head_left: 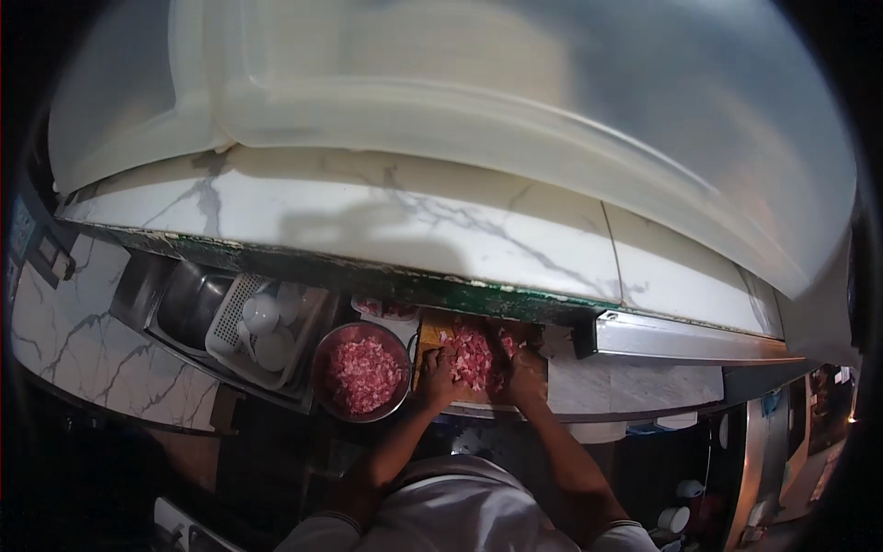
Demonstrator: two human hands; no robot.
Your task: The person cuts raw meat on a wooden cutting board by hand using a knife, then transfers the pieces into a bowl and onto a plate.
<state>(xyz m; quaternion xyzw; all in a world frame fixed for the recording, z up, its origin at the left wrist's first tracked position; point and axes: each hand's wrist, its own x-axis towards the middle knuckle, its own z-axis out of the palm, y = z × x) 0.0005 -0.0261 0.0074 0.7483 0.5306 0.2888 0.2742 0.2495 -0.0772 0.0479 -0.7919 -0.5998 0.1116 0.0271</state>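
Note:
Chopped raw meat (pixel 472 357) lies heaped on a wooden cutting board (pixel 483 396) in front of me. My left hand (pixel 439 383) rests at the left side of the heap, fingers reaching forward against the meat and holding nothing that I can see. On the other side, my right hand (pixel 527 375) is closed around what looks like the handle of a knife (pixel 502 346). Its dark blade stands among the meat, and the handle is hidden by my fingers. Left of the board, a round metal bowl (pixel 321 393) holds a large amount of the same chopped meat.
A white tray (pixel 403 327) with more meat sits behind the bowl. Farther left, a white basket (pixel 228 342) of bowls stands in the metal sink (pixel 189 304). A marble-patterned shelf (pixel 368 216) overhangs the counter, carrying large translucent bins (pixel 386 101). A metal-edged ledge (pixel 690 339) juts out at right.

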